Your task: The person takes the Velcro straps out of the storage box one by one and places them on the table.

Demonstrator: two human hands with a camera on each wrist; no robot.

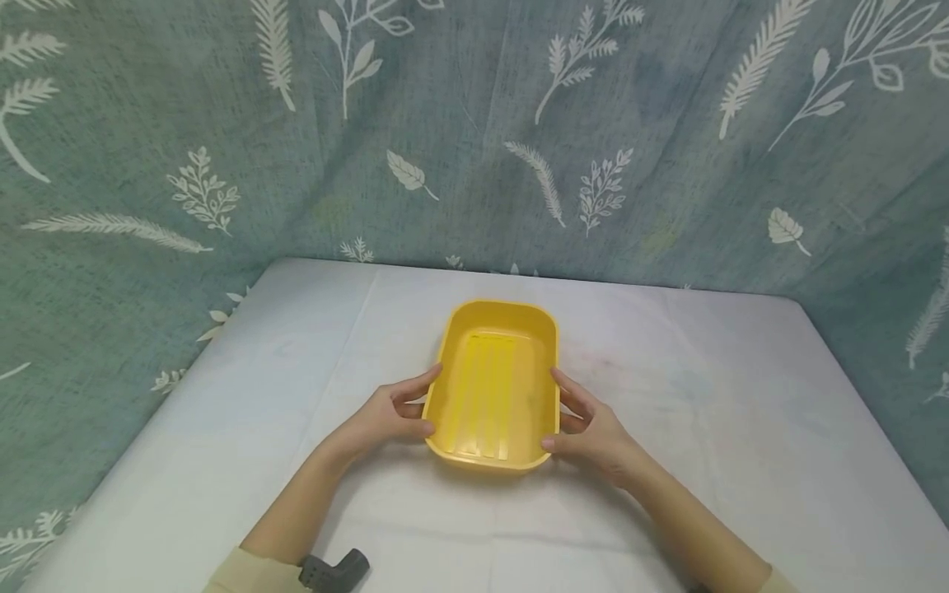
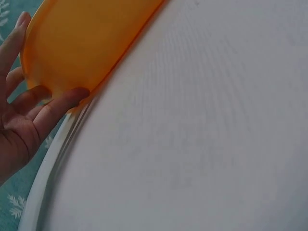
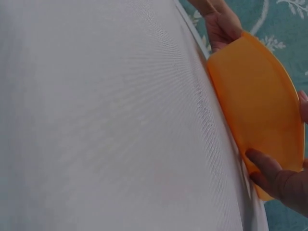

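Observation:
A yellow plastic tray (image 1: 489, 395), rounded at its corners and ribbed along its floor, is between both hands near the middle of the table; nothing lies in it. My left hand (image 1: 396, 412) grips its left side, with the thumb over the near rim and the fingers along the outer wall. On the opposite side my right hand (image 1: 593, 428) holds it the same way, thumb at the rim near the front corner. In the left wrist view the fingers (image 2: 57, 108) spread against the tray's outer wall (image 2: 91, 43). The right wrist view shows both hands at the tray (image 3: 260, 106).
A white cloth (image 1: 712, 412) covers the table. Behind and beside it hangs a green-blue curtain (image 1: 474, 140) printed with white leaves. A dark device (image 1: 334, 571) is at the left wrist, by a pale sleeve (image 1: 255, 572).

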